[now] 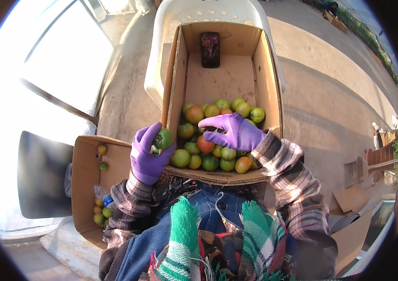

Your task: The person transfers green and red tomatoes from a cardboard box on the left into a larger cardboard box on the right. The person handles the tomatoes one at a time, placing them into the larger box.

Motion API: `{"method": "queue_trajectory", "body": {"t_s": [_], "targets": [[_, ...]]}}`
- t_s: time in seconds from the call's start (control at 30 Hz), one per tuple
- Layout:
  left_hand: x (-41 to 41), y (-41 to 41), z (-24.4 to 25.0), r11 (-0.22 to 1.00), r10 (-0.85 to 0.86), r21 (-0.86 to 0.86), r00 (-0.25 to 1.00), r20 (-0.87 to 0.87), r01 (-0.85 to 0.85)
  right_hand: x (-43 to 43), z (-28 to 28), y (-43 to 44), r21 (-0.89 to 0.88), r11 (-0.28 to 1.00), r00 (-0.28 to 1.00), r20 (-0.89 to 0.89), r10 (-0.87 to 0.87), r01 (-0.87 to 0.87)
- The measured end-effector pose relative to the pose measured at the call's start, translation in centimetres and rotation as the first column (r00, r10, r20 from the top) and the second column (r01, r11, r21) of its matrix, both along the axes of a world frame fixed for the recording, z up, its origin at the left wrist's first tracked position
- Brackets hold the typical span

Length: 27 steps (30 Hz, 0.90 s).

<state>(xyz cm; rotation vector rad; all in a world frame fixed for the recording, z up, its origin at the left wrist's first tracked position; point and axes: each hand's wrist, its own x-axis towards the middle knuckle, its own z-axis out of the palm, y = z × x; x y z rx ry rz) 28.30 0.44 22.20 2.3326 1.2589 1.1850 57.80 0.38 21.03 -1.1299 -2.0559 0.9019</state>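
My left hand [148, 152], in a purple knit glove, grips a green tomato [163, 138] beside the left wall of a cardboard box [220, 77]. My right hand [233, 131], in a matching glove, hovers over the tomatoes in that box. Its thumb and fingers are parted, and I see nothing held between them. Just below the thumb lies an orange-red tomato [206, 144]. Green and partly reddened tomatoes [180, 158] fill the near half of the box. A dark phone-like device [209, 50] leans against the far wall inside.
The box rests on a white plastic chair [156, 77]. At my left, a second cardboard box [88, 165] holds several tomatoes [99, 219] and a bottle with a blue label [108, 200]. Flattened cardboard [351, 198] lies at right. Far off at upper right is a person [332, 7].
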Motion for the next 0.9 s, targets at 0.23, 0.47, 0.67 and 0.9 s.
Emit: {"method": "queue_trajectory", "body": {"t_s": [0.23, 0.47, 0.67, 0.9], "targets": [[5.1, 0.9, -1.4, 0.979, -0.205, -0.071, 0.91, -0.361, 0.192, -1.5, 0.9, -0.5, -0.212, 0.976, 0.984, -0.177, 0.004, -0.042], [5.6, 0.3, -0.3, 0.975, -0.213, -0.142, 0.887, -0.409, 0.168, -2.3, 0.9, -0.5, -0.247, 0.968, 0.993, -0.113, 0.012, -0.04], [5.5, 0.1, -0.7, 0.988, -0.145, -0.108, 0.901, -0.41, 0.11, -1.8, -0.3, -0.7, -0.277, 0.959, 0.988, -0.12, -0.096, 0.059], [5.4, 0.4, -1.5, 0.99, -0.142, -0.08, 0.887, -0.438, 0.119, -2.4, -0.2, -0.5, -0.182, 0.983, 0.999, 0.032, -0.022, 0.027]]}}
